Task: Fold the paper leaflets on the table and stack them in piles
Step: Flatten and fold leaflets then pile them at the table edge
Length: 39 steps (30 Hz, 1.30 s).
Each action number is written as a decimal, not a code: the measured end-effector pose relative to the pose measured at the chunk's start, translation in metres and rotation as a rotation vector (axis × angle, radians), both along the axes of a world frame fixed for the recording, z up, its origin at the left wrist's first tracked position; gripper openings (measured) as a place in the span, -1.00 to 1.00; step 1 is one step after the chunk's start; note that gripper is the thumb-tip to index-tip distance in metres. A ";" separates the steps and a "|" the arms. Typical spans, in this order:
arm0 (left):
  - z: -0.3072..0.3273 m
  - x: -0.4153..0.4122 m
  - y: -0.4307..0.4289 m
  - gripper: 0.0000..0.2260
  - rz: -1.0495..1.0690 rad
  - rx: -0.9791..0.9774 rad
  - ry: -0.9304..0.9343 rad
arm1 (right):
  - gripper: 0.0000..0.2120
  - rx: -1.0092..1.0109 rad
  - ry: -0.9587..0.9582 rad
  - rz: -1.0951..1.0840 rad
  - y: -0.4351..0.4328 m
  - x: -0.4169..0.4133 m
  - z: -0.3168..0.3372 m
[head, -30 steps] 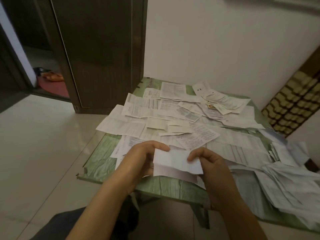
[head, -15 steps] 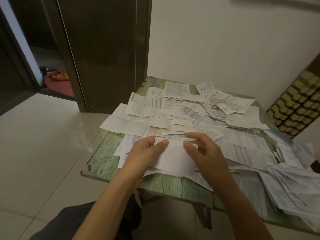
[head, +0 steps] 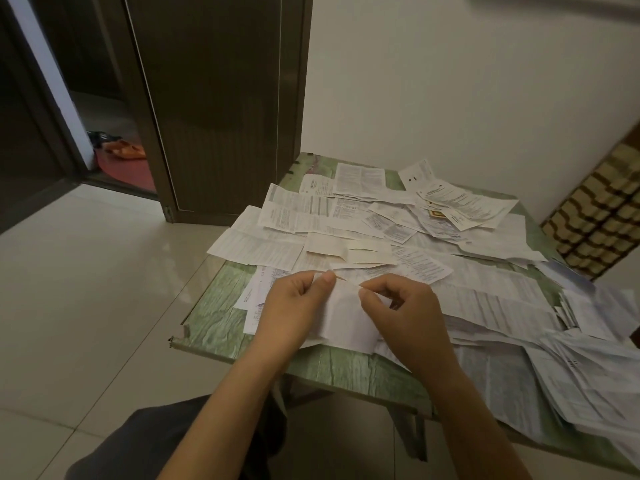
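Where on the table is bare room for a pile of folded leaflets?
Bare green table shows at the near left corner, left of the left hand, and in a strip along the near edge below the held leaflet. The middle, back and right are crowded with loose leaflets.

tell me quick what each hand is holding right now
Left hand: closed, pinching the far edge of the white leaflet.
Right hand: closed, pinching the same leaflet's far edge.

Green table (head: 221,320), paper leaflets (head: 485,292) strewn across it
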<state>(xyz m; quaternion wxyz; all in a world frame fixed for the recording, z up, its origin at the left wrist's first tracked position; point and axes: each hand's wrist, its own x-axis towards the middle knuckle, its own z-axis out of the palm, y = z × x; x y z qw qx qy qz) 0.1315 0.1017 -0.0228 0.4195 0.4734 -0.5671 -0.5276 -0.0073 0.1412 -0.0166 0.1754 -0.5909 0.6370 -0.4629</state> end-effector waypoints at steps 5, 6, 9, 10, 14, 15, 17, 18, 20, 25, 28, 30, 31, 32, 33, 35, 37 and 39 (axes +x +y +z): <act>0.003 0.014 -0.005 -0.63 0.069 -0.115 -0.090 | -0.68 0.007 -0.004 -0.007 0.001 0.002 -0.005; 0.003 0.018 -0.006 -0.62 0.064 -0.107 -0.103 | -0.68 0.009 -0.008 -0.013 -0.001 0.004 -0.005; 0.003 0.031 -0.010 -0.62 0.038 -0.003 -0.103 | -0.67 -0.030 -0.040 -0.067 -0.007 0.012 -0.005; 0.004 0.035 -0.011 -0.67 0.034 0.054 -0.072 | -0.68 -0.044 -0.067 -0.085 -0.010 0.015 -0.005; 0.009 0.047 -0.010 -0.91 0.196 0.239 0.104 | -0.75 -0.013 -0.190 -0.049 -0.020 0.036 -0.005; 0.008 0.051 -0.013 -0.90 0.288 0.284 0.154 | -0.78 0.009 -0.190 -0.018 -0.024 0.043 -0.005; 0.006 0.060 -0.017 -0.87 0.458 0.380 0.278 | -0.84 0.064 -0.163 0.074 -0.030 0.056 -0.004; 0.006 0.063 -0.019 -0.85 0.521 0.421 0.337 | -0.86 0.087 -0.142 0.127 -0.032 0.060 -0.003; 0.005 0.072 -0.023 -0.85 0.619 0.445 0.399 | -0.88 0.140 -0.070 0.221 -0.041 0.069 0.000; -0.004 0.073 -0.030 -0.87 0.548 0.341 0.102 | -0.82 0.276 0.221 0.216 -0.075 0.072 0.005; -0.016 0.070 -0.033 -0.82 0.496 0.248 -0.108 | -0.79 0.274 0.229 0.197 -0.091 0.065 0.005; -0.021 0.068 -0.033 -0.74 0.493 0.169 -0.276 | -0.79 0.253 0.196 0.173 -0.099 0.059 0.004; -0.023 0.067 -0.032 -0.70 0.493 0.119 -0.381 | -0.79 0.244 0.194 0.161 -0.103 0.055 0.005; -0.024 0.067 -0.029 -0.65 0.501 0.060 -0.507 | -0.79 0.237 0.206 0.156 -0.108 0.052 0.005; -0.023 0.066 -0.027 -0.62 0.512 -0.008 -0.646 | -0.79 0.231 0.226 0.153 -0.113 0.048 0.006; -0.023 0.067 -0.023 -0.59 0.526 -0.113 -0.831 | -0.78 0.226 0.285 0.135 -0.122 0.041 0.006; -0.020 0.068 -0.022 -0.60 0.506 -0.154 -0.851 | -0.75 0.232 0.385 0.118 -0.132 0.032 0.004; -0.018 0.068 -0.024 -0.63 0.463 -0.187 -0.822 | -0.73 0.248 0.494 0.119 -0.139 0.023 -0.001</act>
